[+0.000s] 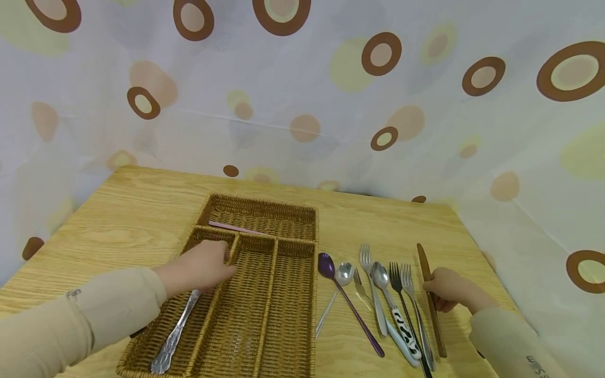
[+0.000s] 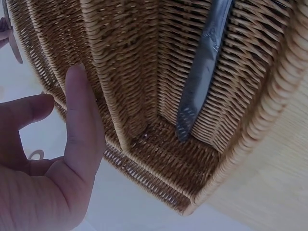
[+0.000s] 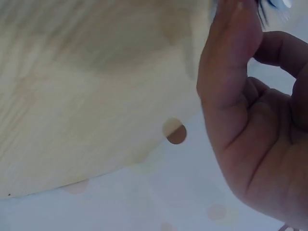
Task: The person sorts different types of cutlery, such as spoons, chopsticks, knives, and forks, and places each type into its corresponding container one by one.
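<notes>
My left hand (image 1: 208,264) is over the left long compartment of a wicker cutlery tray (image 1: 315,294), its thumb and a finger apart and nothing held between them in the left wrist view. Below it a silver knife (image 1: 177,331) with an ornate handle lies in that compartment, also seen as a blade (image 2: 198,91) in the left wrist view. At the right, my right hand (image 1: 451,287) pinches a bronze-coloured table knife (image 1: 435,328) near its middle. The right wrist view shows the thumb (image 3: 226,77) and curled fingers, but the knife is hidden there.
Between tray and right hand lie a purple spoon (image 1: 354,310), a silver spoon (image 1: 344,274), several forks such as a silver one (image 1: 375,299), and a cow-patterned spoon handle (image 1: 405,331). A pink utensil (image 1: 231,227) is in the tray's back compartment. A patterned cloth (image 1: 302,94) hangs behind the table.
</notes>
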Motion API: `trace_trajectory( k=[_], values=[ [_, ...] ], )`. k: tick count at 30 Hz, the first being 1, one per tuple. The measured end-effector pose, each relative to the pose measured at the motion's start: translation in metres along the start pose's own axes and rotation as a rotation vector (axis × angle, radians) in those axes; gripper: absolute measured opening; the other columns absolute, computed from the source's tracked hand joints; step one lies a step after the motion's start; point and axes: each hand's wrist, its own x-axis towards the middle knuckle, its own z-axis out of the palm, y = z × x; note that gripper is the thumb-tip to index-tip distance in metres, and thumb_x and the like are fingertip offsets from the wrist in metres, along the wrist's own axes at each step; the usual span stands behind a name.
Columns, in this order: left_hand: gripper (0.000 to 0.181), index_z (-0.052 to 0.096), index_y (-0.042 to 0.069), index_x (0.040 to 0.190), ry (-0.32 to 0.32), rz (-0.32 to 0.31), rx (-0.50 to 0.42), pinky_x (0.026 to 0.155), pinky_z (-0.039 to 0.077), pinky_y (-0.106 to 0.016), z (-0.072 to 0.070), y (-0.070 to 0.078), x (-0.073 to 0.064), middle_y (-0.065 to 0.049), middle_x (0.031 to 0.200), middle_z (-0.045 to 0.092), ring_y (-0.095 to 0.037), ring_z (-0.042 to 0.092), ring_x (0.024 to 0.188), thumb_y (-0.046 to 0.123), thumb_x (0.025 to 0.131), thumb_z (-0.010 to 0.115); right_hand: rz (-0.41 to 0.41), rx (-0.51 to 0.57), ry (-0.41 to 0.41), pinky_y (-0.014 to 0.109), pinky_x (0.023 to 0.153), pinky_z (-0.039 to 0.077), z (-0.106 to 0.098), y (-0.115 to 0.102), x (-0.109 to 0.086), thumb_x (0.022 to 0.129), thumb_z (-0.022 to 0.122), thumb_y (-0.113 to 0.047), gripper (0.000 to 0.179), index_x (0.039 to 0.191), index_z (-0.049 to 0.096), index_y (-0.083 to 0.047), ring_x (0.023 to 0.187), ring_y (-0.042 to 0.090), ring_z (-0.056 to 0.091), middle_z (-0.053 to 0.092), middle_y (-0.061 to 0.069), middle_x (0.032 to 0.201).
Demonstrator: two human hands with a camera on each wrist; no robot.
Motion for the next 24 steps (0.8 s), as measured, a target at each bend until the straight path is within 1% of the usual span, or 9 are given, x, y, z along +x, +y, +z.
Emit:
trace_trajectory(
  k=[3,4,6,8,10,15,18,22,24],
  values=[
    [0.023,0.054,-0.003,0.102,-0.006,-0.004,-0.056,0.050,0.047,-0.025,0.002,0.003,0.001,-0.003,0.052,0.051,-0.012,0.048,0.041,0.017,0.091,0.053,-0.047,0.117,-0.060,0.027,0.050,0.054,-0.008,-0.010,-0.001,0.092,0.043,-0.011,0.026,0.072,0.057,-0.001,0.047,0.009,0.054,0.056,0.002,0.054],
    [0.023,0.055,-0.003,0.102,-0.005,-0.002,-0.064,0.050,0.049,-0.026,0.002,0.004,0.001,-0.004,0.053,0.053,-0.013,0.051,0.042,0.017,0.091,0.054,-0.066,0.161,-0.087,0.026,0.050,0.053,-0.009,-0.013,-0.001,0.092,0.042,-0.011,0.026,0.074,0.057,-0.001,0.048,0.007,0.054,0.056,0.000,0.055],
    [0.018,0.055,0.000,0.096,-0.004,-0.001,-0.070,0.050,0.049,-0.026,0.004,0.005,0.001,-0.005,0.054,0.055,-0.014,0.054,0.043,0.017,0.090,0.055,-0.102,0.242,-0.139,0.024,0.052,0.053,-0.012,-0.021,-0.001,0.094,0.041,-0.013,0.024,0.078,0.056,-0.002,0.049,0.006,0.054,0.056,-0.002,0.057],
    [0.015,0.055,0.002,0.092,-0.007,0.000,-0.073,0.049,0.049,-0.026,0.005,0.006,0.002,-0.004,0.052,0.054,-0.014,0.054,0.043,0.017,0.090,0.055,-0.130,0.311,-0.182,0.023,0.053,0.053,-0.011,-0.028,-0.001,0.095,0.041,-0.014,0.022,0.082,0.055,-0.002,0.051,0.005,0.055,0.056,-0.002,0.060],
    [0.013,0.053,0.003,0.088,-0.017,0.002,-0.077,0.046,0.045,-0.025,0.006,0.006,0.004,-0.001,0.049,0.050,-0.012,0.048,0.040,0.016,0.089,0.054,-0.161,0.364,-0.215,0.023,0.055,0.054,-0.010,-0.036,-0.001,0.096,0.041,-0.015,0.022,0.086,0.054,0.000,0.053,0.005,0.056,0.057,-0.003,0.062],
    [0.012,0.053,0.004,0.086,-0.044,0.035,-0.077,0.046,0.040,-0.022,0.008,0.007,0.008,0.003,0.047,0.043,-0.008,0.039,0.039,0.016,0.089,0.052,-0.202,0.458,-0.259,0.024,0.057,0.054,-0.004,-0.054,-0.002,0.096,0.040,-0.015,0.021,0.091,0.052,0.001,0.055,0.005,0.057,0.056,-0.003,0.063],
    [0.012,0.054,0.005,0.087,-0.039,0.059,-0.064,0.049,0.041,-0.023,0.009,0.012,0.007,0.003,0.048,0.044,-0.008,0.040,0.040,0.017,0.090,0.053,-0.222,0.497,-0.279,0.023,0.057,0.054,-0.001,-0.066,-0.003,0.097,0.039,-0.015,0.020,0.088,0.052,-0.002,0.055,0.005,0.057,0.056,-0.004,0.063],
    [0.013,0.053,0.006,0.082,-0.020,0.052,-0.051,0.049,0.041,-0.024,0.012,0.019,0.006,0.001,0.050,0.046,-0.010,0.041,0.042,0.017,0.090,0.054,-0.249,0.532,-0.301,0.022,0.057,0.053,0.005,-0.084,-0.002,0.098,0.040,-0.016,0.019,0.087,0.050,-0.005,0.056,0.005,0.057,0.056,-0.003,0.065],
    [0.014,0.054,0.007,0.081,-0.012,0.052,-0.036,0.048,0.041,-0.024,0.014,0.021,0.007,0.000,0.051,0.047,-0.010,0.041,0.043,0.018,0.090,0.055,-0.265,0.548,-0.304,0.022,0.059,0.054,0.009,-0.093,-0.002,0.098,0.040,-0.017,0.019,0.091,0.051,-0.003,0.057,0.005,0.058,0.056,-0.003,0.066]
  ],
)
